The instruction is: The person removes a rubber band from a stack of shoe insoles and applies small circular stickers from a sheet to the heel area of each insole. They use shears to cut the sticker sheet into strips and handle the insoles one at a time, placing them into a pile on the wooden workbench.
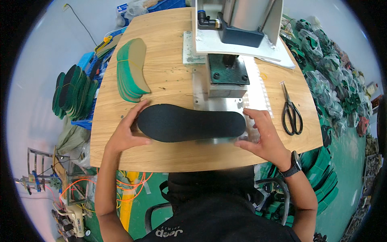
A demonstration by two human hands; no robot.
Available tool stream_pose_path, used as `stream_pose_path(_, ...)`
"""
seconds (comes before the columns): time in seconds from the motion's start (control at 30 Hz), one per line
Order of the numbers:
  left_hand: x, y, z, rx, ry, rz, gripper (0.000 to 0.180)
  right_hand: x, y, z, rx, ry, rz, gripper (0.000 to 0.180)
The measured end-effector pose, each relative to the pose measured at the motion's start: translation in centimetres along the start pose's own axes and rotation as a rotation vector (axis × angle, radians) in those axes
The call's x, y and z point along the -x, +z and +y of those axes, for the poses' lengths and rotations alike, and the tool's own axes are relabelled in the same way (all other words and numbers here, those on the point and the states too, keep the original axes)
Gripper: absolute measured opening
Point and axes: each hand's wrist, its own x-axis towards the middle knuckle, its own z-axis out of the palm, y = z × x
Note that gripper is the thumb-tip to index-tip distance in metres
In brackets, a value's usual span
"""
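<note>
A black insole [191, 124] lies crosswise in front of me, over the near part of the press's metal base plate [200, 86]. My left hand [128, 131] is curved around its wide left end, fingers at the far edge and thumb at the near edge. At the narrower right end, my right hand [264, 137] grips it in the same way, with a dark watch on the wrist. The insole hides what lies directly beneath it. Just beyond it stands the press head, a metal block [227, 78] under a cylinder [248, 14].
A banded stack of tan and green insoles [133, 68] sits on the wooden table [165, 159] at far left. Black-handled scissors [292, 117] lie at right. Left of the table, a blue crate [84, 123] holds dark insole bundles [72, 90]. Bagged pieces [322, 88] are heaped at right.
</note>
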Motion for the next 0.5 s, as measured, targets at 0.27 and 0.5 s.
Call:
stream_pose_path(0.27,-0.9,-1.6,0.7,-0.202,-0.013,-0.094,0.105,-0.4,1.1,0.2,0.021,-0.007,-0.019,0.072)
stream_pose_path(0.5,-0.2,-1.8,-0.9,0.152,-0.025,0.086,0.11,0.8,1.6,1.1,0.021,0.068,-0.011,0.076)
